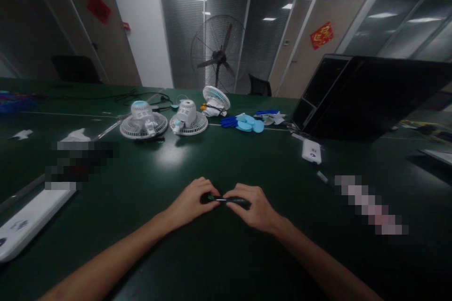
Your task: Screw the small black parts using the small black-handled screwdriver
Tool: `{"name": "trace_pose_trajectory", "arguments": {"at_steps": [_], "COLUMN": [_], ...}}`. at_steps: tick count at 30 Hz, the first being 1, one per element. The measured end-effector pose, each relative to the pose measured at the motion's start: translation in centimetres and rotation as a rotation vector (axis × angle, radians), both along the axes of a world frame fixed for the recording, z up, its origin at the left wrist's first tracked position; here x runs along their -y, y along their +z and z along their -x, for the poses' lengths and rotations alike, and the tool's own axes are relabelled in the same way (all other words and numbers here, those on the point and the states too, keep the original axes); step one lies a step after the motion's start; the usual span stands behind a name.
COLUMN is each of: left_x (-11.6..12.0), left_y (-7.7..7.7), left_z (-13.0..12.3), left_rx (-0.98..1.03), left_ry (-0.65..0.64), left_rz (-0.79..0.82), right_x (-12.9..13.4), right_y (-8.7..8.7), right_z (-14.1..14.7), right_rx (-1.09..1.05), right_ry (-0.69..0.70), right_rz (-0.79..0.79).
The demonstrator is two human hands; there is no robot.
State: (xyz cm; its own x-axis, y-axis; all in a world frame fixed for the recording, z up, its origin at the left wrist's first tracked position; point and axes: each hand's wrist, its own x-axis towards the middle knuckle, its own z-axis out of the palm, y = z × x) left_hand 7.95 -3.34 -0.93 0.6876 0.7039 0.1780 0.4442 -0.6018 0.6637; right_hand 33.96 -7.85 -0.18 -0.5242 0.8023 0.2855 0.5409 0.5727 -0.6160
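Observation:
Both of my hands meet above the table's middle on a slim black tool [237,201] with a short bright shaft showing between my fingers. Its exact kind is too dark and small to make out. My left hand [197,200] pinches the left end, where a dark part with green marks shows. The rounded black right end is gripped between the thumb and fingers of my right hand [252,204]. The tool lies about level, just over the dark green tabletop [208,254].
Beyond my hands are white fan parts [143,120], another fan unit [189,117], a tilted fan [216,99] and light-blue discs [250,123] beside blue gloves [229,122]. A white box [311,151] lies right, before a black computer tower [323,91]. A long white case [31,221] sits left.

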Motion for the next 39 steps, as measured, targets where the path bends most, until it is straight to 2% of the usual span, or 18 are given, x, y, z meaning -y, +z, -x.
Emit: {"name": "trace_pose_trajectory", "arguments": {"at_steps": [5,10,17,22,26,29,31,33,35,37,39], "left_x": [-0.1,-0.2,-0.1,0.7,0.1,-2.6,-5.4,-8.1,-10.1,-11.2,-11.4], "left_y": [-0.1,0.1,0.3,0.3,0.3,0.0,-0.3,-0.8,-1.1,-1.3,-1.5], "left_z": [0.1,0.2,0.1,1.6,4.4,8.0,11.2,14.6,17.7,19.7,20.8], "left_rx": [0.029,0.026,-0.005,-0.035,-0.042,-0.059,-0.069,-0.079,-0.099,-0.121,-0.134], "left_ry": [-0.007,-0.022,-0.009,-0.069,-0.088,-0.023,0.089,0.257,0.39,0.461,0.481], "left_rz": [0.024,0.052,0.051,0.003,0.031,0.009,-0.042,-0.093,-0.091,-0.098,-0.109], "right_x": [-0.1,-0.3,-0.1,-0.1,-0.3,-0.3,-0.3,-0.3,-0.3,-0.3,-0.3], "right_y": [-0.1,0.0,0.1,0.4,0.6,0.5,0.5,0.5,0.5,0.5,0.6], "right_z": [0.0,0.0,0.0,-0.3,-0.5,-0.6,-0.7,-0.7,-0.7,-0.7,-0.7], "right_rx": [-0.002,-0.077,-0.07,-0.146,-0.162,-0.159,-0.159,-0.159,-0.16,-0.163,-0.168], "right_ry": [-0.016,-0.096,-0.056,-0.123,-0.14,-0.145,-0.152,-0.155,-0.154,-0.158,-0.158], "right_rz": [0.017,0.062,0.05,0.062,0.099,0.127,0.128,0.131,0.141,0.146,0.149]}}
